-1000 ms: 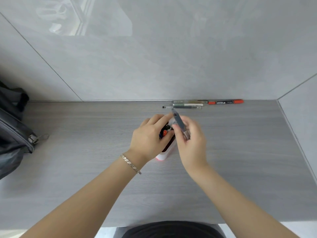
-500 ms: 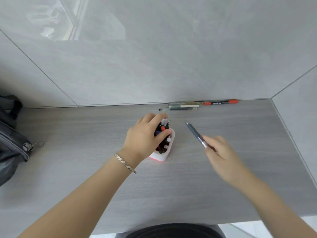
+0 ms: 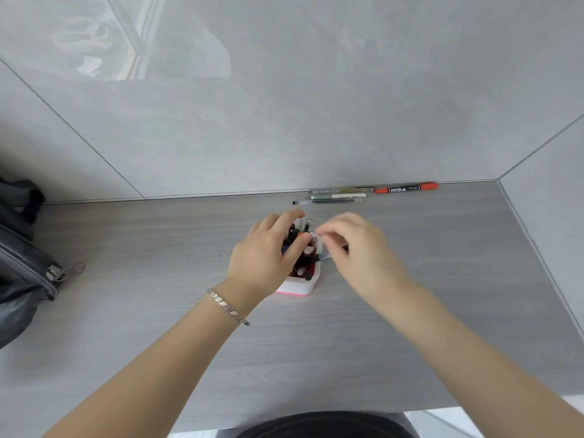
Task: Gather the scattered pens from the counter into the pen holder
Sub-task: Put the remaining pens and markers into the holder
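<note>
A white pen holder (image 3: 298, 286) with a pink base stands mid-counter, packed with several pens. My left hand (image 3: 267, 256) curls over its left side, fingers among the pen tops and gripping the holder. My right hand (image 3: 354, 248), blurred, is at the holder's right rim and pinches a dark pen (image 3: 325, 256) whose tip points into the holder. Against the back wall lie an orange marker (image 3: 406, 188), a clear green pen (image 3: 339, 191), a white pen (image 3: 338, 196) and a clear black pen (image 3: 327, 202).
A dark bag (image 3: 22, 257) with a metal zipper pull sits at the counter's left edge. Tiled walls close the back and right side. The counter's front edge runs just above my dark shirt (image 3: 319, 426).
My right hand swung out to the right with the dark pen, then came back to the holder's right rim. My left hand stayed on the holder.
</note>
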